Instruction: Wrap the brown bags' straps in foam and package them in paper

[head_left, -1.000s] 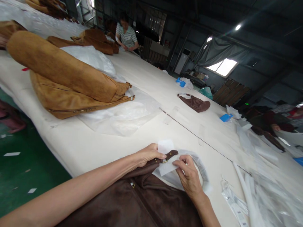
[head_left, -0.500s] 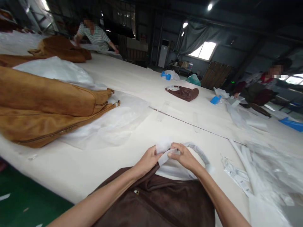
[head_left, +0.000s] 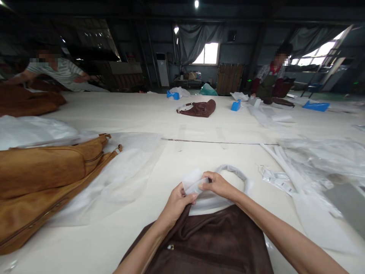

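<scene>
A dark brown handbag lies in front of me, its near part cut off by the lower edge of the view. Its handle curves up beyond the bag, wrapped in thin white material. At the handle's left end, a sheet of white foam wrap is pinched between my hands. My left hand grips its lower left side, thumb on top. My right hand pinches the wrap's right edge between thumb and fingers. A small gold-coloured piece shows on the bag.
Tan bags lie on clear plastic at the left. Plastic sheets and packets cover the right side. Farther off on the white table lie another brown bag and blue tape dispensers. Two co-workers stand across the table.
My view has turned to the right and levelled, so the surroundings shift left. Both hands keep their pinch on the foam wrap, with only a small shift.
</scene>
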Available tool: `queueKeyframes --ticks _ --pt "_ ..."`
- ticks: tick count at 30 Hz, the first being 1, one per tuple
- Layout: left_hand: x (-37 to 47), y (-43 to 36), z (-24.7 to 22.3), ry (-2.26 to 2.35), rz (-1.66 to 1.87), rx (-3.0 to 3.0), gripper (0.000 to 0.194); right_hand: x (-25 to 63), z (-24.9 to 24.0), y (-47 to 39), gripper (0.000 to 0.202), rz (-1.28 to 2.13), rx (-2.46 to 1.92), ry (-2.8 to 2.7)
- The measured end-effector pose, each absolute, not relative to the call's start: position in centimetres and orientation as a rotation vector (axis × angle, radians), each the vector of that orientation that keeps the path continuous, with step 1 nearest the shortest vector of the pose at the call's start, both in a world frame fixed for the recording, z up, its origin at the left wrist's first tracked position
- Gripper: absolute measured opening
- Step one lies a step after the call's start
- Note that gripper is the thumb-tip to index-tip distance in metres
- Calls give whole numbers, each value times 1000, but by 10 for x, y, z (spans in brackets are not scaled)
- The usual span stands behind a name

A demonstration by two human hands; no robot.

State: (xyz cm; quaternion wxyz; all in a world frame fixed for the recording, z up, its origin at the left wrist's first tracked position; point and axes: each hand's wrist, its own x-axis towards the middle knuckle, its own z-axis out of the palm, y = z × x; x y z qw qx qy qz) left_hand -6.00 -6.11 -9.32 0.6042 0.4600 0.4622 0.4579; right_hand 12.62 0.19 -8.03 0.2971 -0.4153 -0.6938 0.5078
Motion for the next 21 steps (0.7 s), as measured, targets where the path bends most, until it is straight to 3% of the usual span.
queueKeyframes --ticks 4,7,13,21 --pt "-56 -60 -91 1057 1011 1072 43 136 -78 9 32 1458 -1108 -1819" --pt "-55 -62 -87 1016 971 1049 46 141 -73 17 52 1750 -1034 -1774" --pt "-56 -64 -88 971 1014 1006 42 142 -65 19 40 2045 -769 -1773" --pt "-53 -72 -84 1014 1033 930 20 153 -79 9 22 1864 -825 -1813"
